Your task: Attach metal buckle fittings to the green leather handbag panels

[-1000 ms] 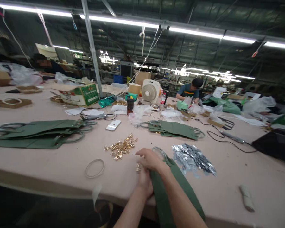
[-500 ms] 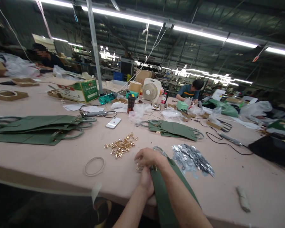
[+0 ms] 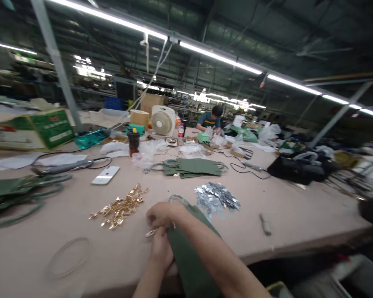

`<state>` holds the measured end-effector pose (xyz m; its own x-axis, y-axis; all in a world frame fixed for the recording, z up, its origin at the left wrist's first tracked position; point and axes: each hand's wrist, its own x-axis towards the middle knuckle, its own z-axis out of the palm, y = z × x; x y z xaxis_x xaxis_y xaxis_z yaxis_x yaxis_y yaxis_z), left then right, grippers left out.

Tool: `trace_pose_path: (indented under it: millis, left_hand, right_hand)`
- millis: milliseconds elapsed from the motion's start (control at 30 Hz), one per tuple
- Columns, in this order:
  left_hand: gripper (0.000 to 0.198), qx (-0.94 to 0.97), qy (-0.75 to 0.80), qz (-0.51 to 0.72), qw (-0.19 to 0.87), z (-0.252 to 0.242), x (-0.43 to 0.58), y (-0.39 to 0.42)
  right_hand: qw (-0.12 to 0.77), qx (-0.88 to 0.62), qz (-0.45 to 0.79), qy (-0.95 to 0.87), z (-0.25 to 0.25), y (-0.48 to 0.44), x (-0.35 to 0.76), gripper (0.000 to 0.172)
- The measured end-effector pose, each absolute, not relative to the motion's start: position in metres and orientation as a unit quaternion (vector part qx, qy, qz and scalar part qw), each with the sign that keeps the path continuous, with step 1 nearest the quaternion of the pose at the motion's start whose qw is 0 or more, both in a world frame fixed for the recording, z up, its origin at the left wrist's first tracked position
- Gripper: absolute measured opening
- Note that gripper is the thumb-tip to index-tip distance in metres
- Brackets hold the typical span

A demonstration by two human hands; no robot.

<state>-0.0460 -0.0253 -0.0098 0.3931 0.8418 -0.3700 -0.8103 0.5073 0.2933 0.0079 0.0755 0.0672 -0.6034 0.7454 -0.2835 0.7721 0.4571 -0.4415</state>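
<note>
A long green bag panel (image 3: 186, 252) with a loop handle (image 3: 178, 198) at its far end lies at the table's front edge, partly under my right forearm. My left hand (image 3: 162, 247) is closed on its left edge. Over it bends my right hand (image 3: 164, 214), its fingers curled at the same edge; what they pinch is hidden. A gold metal piece (image 3: 151, 233) sticks out to the left of my hands. Left of them lies a heap of gold fittings (image 3: 119, 209), and to the right a heap of silver metal plates (image 3: 216, 198).
More green panels with handles (image 3: 192, 166) lie beyond my hands, others (image 3: 9, 192) at the left. Also on the table are a phone (image 3: 105, 175), a clear ring (image 3: 69, 257), a corded tool (image 3: 70, 166), a fan (image 3: 162, 121) and a black bag (image 3: 294, 167). Opposite, another person (image 3: 209, 120) works.
The view has swung to the right, so the table things appear further left. My hands stay together at the panel's edge, and the gold piece beside them shows more clearly.
</note>
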Motion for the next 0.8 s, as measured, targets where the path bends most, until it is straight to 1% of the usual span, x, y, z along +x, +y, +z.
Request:
trace_pose_path:
  millis: [33, 67, 133, 200, 233, 300, 367, 467, 533, 567, 633, 700, 733, 800]
  left_hand:
    - [0.027, 0.029, 0.244, 0.490, 0.836, -0.010, -0.046, -0.023]
    - [0.030, 0.030, 0.243, 0.484, 0.840, -0.010, -0.046, -0.021]
    - [0.034, 0.046, 0.234, 0.472, 0.849, -0.007, -0.045, -0.020]
    - [0.039, 0.076, 0.240, 0.466, 0.848, -0.001, -0.044, -0.023]
    - [0.041, 0.092, 0.254, 0.463, 0.844, 0.003, -0.044, -0.026]
    - [0.044, 0.123, 0.291, 0.454, 0.833, 0.009, -0.043, -0.033]
    - [0.044, 0.154, 0.338, 0.450, 0.812, 0.009, -0.044, -0.034]
    - [0.040, 0.260, 0.430, 0.466, 0.728, 0.000, -0.051, -0.020]
    - [0.041, 0.386, 0.486, 0.474, 0.624, -0.006, -0.060, -0.004]
    - [0.045, 0.449, 0.506, 0.478, 0.560, -0.006, -0.065, 0.006]
    - [0.052, 0.553, 0.532, 0.488, 0.415, -0.001, -0.073, 0.023]
    - [0.048, 0.634, 0.528, 0.489, 0.284, 0.012, -0.076, 0.037]
    - [0.042, 0.675, 0.512, 0.474, 0.239, 0.020, -0.074, 0.043]
    - [0.034, 0.759, 0.457, 0.412, 0.212, 0.034, -0.063, 0.051]
  right_hand:
    - [-0.013, 0.450, -0.265, 0.853, 0.068, 0.073, 0.013, 0.016]
    - [-0.068, 0.453, -0.259, 0.850, 0.068, 0.069, 0.019, 0.015]
    - [-0.217, 0.462, -0.251, 0.823, 0.065, 0.060, 0.035, 0.014]
    - [-0.373, 0.482, -0.248, 0.753, 0.059, 0.046, 0.055, 0.015]
    - [-0.434, 0.500, -0.247, 0.708, 0.056, 0.037, 0.067, 0.017]
    - [-0.528, 0.536, -0.241, 0.613, 0.048, 0.019, 0.093, 0.020]
    - [-0.595, 0.562, -0.242, 0.522, 0.037, 0.004, 0.123, 0.024]
    - [-0.670, 0.557, -0.283, 0.401, 0.013, -0.012, 0.162, 0.033]
    - [-0.700, 0.538, -0.315, 0.347, -0.004, -0.019, 0.178, 0.038]
    - [-0.707, 0.533, -0.327, 0.331, -0.012, -0.021, 0.182, 0.040]
    - [-0.698, 0.540, -0.342, 0.322, -0.024, -0.023, 0.184, 0.040]
    - [-0.676, 0.560, -0.341, 0.337, -0.029, -0.024, 0.182, 0.039]
    - [-0.665, 0.570, -0.333, 0.349, -0.029, -0.024, 0.180, 0.038]
    - [-0.647, 0.587, -0.310, 0.376, -0.026, -0.023, 0.178, 0.036]
